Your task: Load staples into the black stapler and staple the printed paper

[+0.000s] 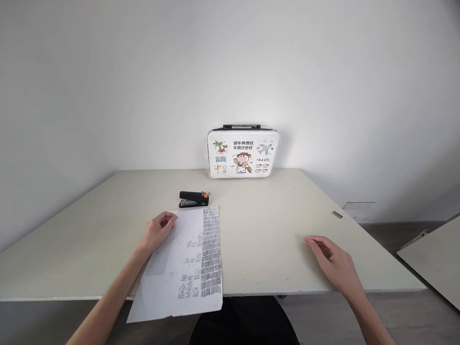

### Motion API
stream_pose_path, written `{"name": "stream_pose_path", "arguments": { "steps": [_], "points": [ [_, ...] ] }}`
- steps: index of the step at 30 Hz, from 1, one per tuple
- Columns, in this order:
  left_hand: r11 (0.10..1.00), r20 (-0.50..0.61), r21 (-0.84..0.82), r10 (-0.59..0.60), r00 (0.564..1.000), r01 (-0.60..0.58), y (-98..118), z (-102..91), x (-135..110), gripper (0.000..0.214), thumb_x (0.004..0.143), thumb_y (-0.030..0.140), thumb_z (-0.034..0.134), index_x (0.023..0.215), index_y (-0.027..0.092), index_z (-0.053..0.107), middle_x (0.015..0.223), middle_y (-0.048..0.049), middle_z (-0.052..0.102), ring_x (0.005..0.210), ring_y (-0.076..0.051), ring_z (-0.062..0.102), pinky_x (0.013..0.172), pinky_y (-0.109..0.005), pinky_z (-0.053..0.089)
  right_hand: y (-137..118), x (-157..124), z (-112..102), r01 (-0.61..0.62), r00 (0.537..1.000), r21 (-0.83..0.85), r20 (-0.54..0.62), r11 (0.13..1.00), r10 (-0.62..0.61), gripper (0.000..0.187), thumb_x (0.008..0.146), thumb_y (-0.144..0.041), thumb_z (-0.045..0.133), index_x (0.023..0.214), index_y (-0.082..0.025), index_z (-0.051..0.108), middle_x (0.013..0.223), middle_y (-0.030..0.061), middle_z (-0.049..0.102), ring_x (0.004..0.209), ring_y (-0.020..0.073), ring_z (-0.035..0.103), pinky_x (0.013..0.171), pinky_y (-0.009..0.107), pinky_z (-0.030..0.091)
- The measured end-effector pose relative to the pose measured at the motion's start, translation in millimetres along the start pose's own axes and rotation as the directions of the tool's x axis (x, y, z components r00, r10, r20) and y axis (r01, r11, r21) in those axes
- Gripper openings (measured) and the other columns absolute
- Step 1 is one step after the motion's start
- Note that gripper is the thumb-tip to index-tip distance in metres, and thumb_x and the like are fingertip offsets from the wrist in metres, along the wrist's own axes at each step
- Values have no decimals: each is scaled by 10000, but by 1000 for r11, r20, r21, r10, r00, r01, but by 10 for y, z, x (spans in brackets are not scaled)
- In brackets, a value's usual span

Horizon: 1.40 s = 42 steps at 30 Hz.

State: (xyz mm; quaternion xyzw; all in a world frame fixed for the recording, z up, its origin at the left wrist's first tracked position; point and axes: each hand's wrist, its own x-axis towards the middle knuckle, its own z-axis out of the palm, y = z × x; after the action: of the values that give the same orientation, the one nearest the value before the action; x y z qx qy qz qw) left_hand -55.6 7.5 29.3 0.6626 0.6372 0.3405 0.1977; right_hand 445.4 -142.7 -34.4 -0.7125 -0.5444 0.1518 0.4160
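Observation:
A sheet of printed paper (179, 282) lies on the table with its lower edge hanging past the front. Small text and a column of dense grey marks run down its right side. My left hand (160, 229) rests at the sheet's upper left corner, its fingers curled closed; I see no grip on the paper. Just beyond the top edge is a black stapler (194, 199) with an orange part, lying on its side. Well to the right, my right hand (328, 256) is by the tabletop, thumb and forefinger together, with nothing visible in them.
A white case (242, 165) with cartoon travel prints and a black handle stands against the wall at the back of the pale table (262, 230). A small grey strip (337, 214) lies near the right edge. Another pale panel (436, 258) is lower right.

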Motion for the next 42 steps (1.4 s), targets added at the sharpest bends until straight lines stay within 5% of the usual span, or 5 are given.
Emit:
{"name": "stream_pose_path", "arguments": {
  "steps": [13,19,28,34,42],
  "points": [
    [991,34,126,47,998,-51,-47,-16,109,403,873,608,537,884,232,681,678,-2,630,631,-178,544,638,-291,449,-8,1,25,18,1000,-15,-5,1000,-18,405,957,-592,516,1015,-259,739,1098,85,787,936,256,735,624,272,545],
    [839,-112,382,458,882,-387,272,23,498,374,983,514,456,1074,207,650,1001,-107,672,935,-265,605,873,-380,472,-19,6,21,25,1000,-9,3,1000,-25,412,966,-595,514,1022,-249,730,1101,98,781,927,259,729,601,267,536],
    [763,254,440,399,881,-473,401,216,1102,346,884,539,585,1014,243,710,1033,-116,765,1057,-358,650,993,-471,407,-44,5,13,45,999,4,-2,999,-45,407,973,-596,500,1010,-263,732,1089,92,785,921,259,737,612,276,546],
    [720,237,415,504,830,-556,614,194,909,296,963,454,527,1083,239,692,1126,-120,744,1063,-327,656,979,-451,414,-58,11,16,46,999,5,-3,999,-46,416,977,-598,487,1004,-261,728,1070,93,786,897,256,735,606,279,543],
    [528,287,245,761,581,-813,1487,707,95,293,1041,440,516,1141,192,636,1042,-114,724,956,-279,661,916,-440,454,-58,4,15,39,999,7,-2,999,-39,407,975,-600,498,1014,-268,729,1094,84,786,898,247,737,595,268,539]
  ]
}}
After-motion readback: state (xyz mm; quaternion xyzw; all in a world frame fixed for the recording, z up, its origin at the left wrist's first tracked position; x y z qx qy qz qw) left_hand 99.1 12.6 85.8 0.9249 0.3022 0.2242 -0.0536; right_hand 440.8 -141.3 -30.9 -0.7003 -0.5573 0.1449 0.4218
